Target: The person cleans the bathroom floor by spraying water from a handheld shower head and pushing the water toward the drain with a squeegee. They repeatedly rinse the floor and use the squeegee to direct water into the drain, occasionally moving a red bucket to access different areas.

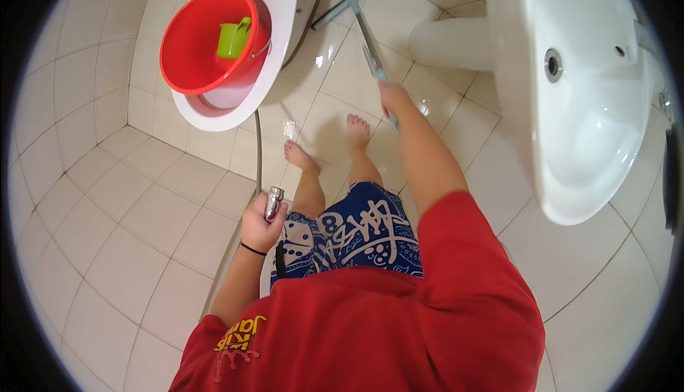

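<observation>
My left hand is closed around a chrome handheld sprayer, its round head sticking up past my thumb. From that hand a grey hose runs up toward the toilet. My right hand reaches forward on a stretched arm and grips the handle of a floor squeegee. The squeegee's long blade lies slantwise against the floor tiles, beyond my bare feet. A second slim piece beside the handle, just above my grip, is too small to tell.
At the far left, a red bucket with a green dipper inside stands on the white toilet. A white washbasin juts in on the right, above its pedestal. Tiled wall bounds the left. Bright glints show on the floor tiles.
</observation>
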Action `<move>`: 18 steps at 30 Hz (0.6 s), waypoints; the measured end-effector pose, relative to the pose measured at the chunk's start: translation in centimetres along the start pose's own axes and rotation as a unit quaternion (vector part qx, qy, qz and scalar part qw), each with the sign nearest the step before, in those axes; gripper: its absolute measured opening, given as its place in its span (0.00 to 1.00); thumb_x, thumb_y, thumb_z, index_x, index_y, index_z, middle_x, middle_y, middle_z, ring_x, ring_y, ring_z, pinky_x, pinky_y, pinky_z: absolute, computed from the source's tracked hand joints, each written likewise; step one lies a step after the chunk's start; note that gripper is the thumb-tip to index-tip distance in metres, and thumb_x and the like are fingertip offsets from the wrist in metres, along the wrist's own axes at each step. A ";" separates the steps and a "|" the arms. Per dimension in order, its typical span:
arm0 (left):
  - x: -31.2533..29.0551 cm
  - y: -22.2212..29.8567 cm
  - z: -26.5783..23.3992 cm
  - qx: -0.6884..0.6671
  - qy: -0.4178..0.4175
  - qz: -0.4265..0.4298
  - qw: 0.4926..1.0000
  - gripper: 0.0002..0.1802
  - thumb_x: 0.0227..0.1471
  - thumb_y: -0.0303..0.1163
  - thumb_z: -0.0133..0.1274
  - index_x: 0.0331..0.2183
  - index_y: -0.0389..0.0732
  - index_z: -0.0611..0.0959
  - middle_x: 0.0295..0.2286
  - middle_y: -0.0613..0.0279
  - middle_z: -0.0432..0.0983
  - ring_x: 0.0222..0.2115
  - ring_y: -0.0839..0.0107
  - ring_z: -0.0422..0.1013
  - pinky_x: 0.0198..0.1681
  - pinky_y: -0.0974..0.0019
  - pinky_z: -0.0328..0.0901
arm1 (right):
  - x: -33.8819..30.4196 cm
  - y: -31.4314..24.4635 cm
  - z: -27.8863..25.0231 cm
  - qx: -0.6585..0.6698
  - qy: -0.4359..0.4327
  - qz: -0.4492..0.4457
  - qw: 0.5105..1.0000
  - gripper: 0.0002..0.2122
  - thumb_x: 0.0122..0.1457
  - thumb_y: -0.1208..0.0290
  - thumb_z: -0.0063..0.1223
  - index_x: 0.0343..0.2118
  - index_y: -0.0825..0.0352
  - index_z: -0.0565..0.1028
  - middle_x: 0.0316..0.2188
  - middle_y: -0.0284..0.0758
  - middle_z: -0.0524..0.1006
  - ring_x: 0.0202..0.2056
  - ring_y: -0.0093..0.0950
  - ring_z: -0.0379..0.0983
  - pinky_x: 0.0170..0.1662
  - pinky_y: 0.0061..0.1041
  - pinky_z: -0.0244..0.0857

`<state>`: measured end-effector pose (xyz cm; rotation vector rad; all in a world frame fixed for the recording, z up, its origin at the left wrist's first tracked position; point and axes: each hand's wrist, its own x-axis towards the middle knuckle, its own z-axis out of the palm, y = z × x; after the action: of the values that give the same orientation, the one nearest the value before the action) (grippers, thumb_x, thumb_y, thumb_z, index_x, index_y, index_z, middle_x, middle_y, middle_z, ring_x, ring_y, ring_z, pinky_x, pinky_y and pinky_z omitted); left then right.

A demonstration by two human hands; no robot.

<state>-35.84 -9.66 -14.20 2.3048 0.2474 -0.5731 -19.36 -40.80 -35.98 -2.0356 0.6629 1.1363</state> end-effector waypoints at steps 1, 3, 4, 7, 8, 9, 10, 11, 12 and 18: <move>0.0 0.4 0.3 -0.011 0.001 0.004 1.000 0.14 0.44 0.32 0.56 0.20 0.37 0.68 0.12 0.58 0.63 0.12 0.65 0.60 0.17 0.66 0.56 | -2.5 2.7 -0.5 0.026 0.004 -0.032 0.999 0.25 0.57 0.52 0.35 0.29 0.75 0.71 0.23 0.52 0.73 0.22 0.44 0.71 0.34 0.40 0.64; 0.2 1.0 1.0 -0.031 0.005 -0.012 0.999 0.13 0.44 0.32 0.56 0.19 0.38 0.69 0.12 0.58 0.63 0.12 0.64 0.61 0.17 0.66 0.56 | -7.1 7.7 0.3 0.023 0.021 0.049 0.998 0.25 0.58 0.52 0.34 0.36 0.75 0.70 0.25 0.51 0.74 0.22 0.42 0.72 0.32 0.38 0.65; 0.2 1.1 1.2 -0.034 0.006 -0.001 0.999 0.13 0.43 0.32 0.55 0.19 0.38 0.69 0.12 0.58 0.63 0.13 0.64 0.61 0.17 0.65 0.56 | -9.3 10.2 0.8 0.030 0.029 0.068 0.997 0.24 0.58 0.53 0.35 0.39 0.74 0.69 0.24 0.49 0.74 0.21 0.40 0.73 0.28 0.37 0.66; 0.4 1.1 1.6 -0.026 0.002 -0.006 1.000 0.12 0.43 0.30 0.55 0.19 0.38 0.69 0.12 0.58 0.63 0.13 0.61 0.62 0.18 0.64 0.57 | -12.5 15.0 2.9 0.048 0.021 0.139 0.989 0.23 0.59 0.55 0.35 0.42 0.75 0.66 0.24 0.48 0.74 0.17 0.38 0.72 0.24 0.36 0.65; 0.3 1.1 1.6 -0.033 0.012 -0.005 0.999 0.12 0.42 0.30 0.55 0.19 0.38 0.69 0.12 0.57 0.63 0.14 0.60 0.62 0.18 0.64 0.57 | -12.2 15.7 3.2 0.034 0.027 0.144 0.989 0.23 0.59 0.55 0.35 0.42 0.75 0.66 0.26 0.50 0.74 0.20 0.39 0.72 0.26 0.36 0.66; 0.2 1.0 1.6 -0.040 0.018 -0.016 0.999 0.12 0.42 0.30 0.55 0.19 0.38 0.69 0.12 0.57 0.63 0.14 0.60 0.62 0.18 0.63 0.57 | -11.4 15.7 3.6 0.034 0.015 0.148 0.988 0.24 0.59 0.54 0.35 0.43 0.75 0.65 0.28 0.51 0.74 0.22 0.39 0.73 0.28 0.36 0.66; 0.1 1.0 1.5 -0.050 0.013 -0.049 0.997 0.12 0.42 0.30 0.55 0.19 0.38 0.69 0.12 0.57 0.63 0.14 0.59 0.62 0.18 0.63 0.57 | -10.4 15.3 3.4 0.034 0.002 0.153 0.988 0.24 0.59 0.54 0.34 0.44 0.75 0.65 0.30 0.52 0.74 0.24 0.40 0.74 0.29 0.36 0.67; -0.1 1.0 1.4 -0.050 0.032 -0.030 0.998 0.12 0.42 0.30 0.55 0.19 0.38 0.69 0.12 0.57 0.63 0.14 0.59 0.62 0.18 0.63 0.57 | -8.3 14.0 3.4 -0.016 0.046 0.077 0.996 0.24 0.59 0.54 0.33 0.41 0.75 0.65 0.23 0.48 0.73 0.18 0.37 0.72 0.25 0.35 0.66; -0.3 1.1 1.3 -0.051 0.039 -0.035 0.997 0.12 0.42 0.30 0.55 0.19 0.38 0.68 0.12 0.56 0.63 0.14 0.59 0.61 0.18 0.63 0.56 | -6.5 12.6 2.8 -0.046 0.057 0.048 0.996 0.24 0.59 0.54 0.33 0.41 0.75 0.66 0.26 0.49 0.72 0.23 0.39 0.71 0.29 0.36 0.65; -0.9 1.5 0.8 -0.055 0.067 -0.065 0.994 0.14 0.42 0.31 0.56 0.19 0.38 0.67 0.13 0.56 0.63 0.14 0.59 0.61 0.18 0.63 0.56 | 5.1 -5.4 -3.3 -0.127 0.049 -0.071 0.988 0.23 0.58 0.53 0.34 0.36 0.71 0.74 0.37 0.50 0.73 0.41 0.47 0.69 0.45 0.41 0.61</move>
<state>-36.38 -11.30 -13.29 2.2329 0.4839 -0.4565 -11.37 -40.55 -37.44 -2.3267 0.4279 1.0867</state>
